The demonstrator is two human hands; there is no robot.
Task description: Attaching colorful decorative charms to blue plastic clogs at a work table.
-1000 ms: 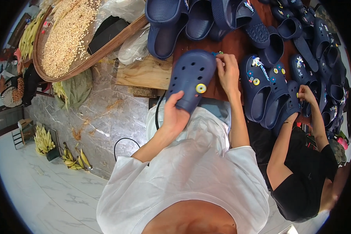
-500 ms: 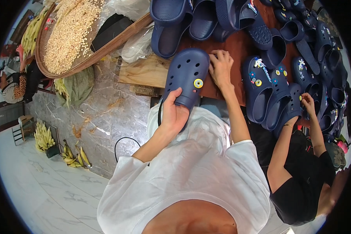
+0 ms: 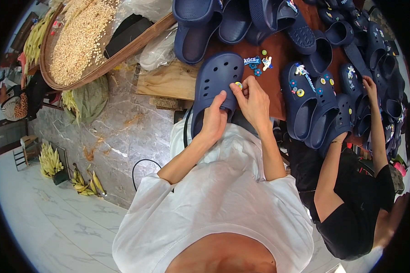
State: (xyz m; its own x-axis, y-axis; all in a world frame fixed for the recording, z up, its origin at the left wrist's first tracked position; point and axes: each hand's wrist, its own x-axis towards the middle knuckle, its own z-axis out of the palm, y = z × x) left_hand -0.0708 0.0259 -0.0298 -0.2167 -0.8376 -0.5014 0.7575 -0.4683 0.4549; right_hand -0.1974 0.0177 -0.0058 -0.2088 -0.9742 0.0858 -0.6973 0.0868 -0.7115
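Clog [image 3: 214,84] sits gripped in our left hand [image 3: 212,120] while our right hand [image 3: 253,100] apparently pinches the charm [image 3: 238,84], which could slip if pressed crooked.

Matt navy foam-like clog [image 3: 216,84], glossy marbled stone floor [image 3: 118,136], rough bare wooden board [image 3: 166,82], woven basket tray [image 3: 68,77].

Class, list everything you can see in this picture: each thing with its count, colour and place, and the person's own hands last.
clog: one, navy, held in front of the person
round charm: one, yellow, on the clog by the right fingertips
loose charms: a few, blue and white, on the brown table
other clogs: many, navy, across the table
tray of grain: one, woven, upper left
corn cobs: several, yellow, on the floor
co-worker's hand: one, at right
left hand: holding the clog
right hand: fingertips at the charm
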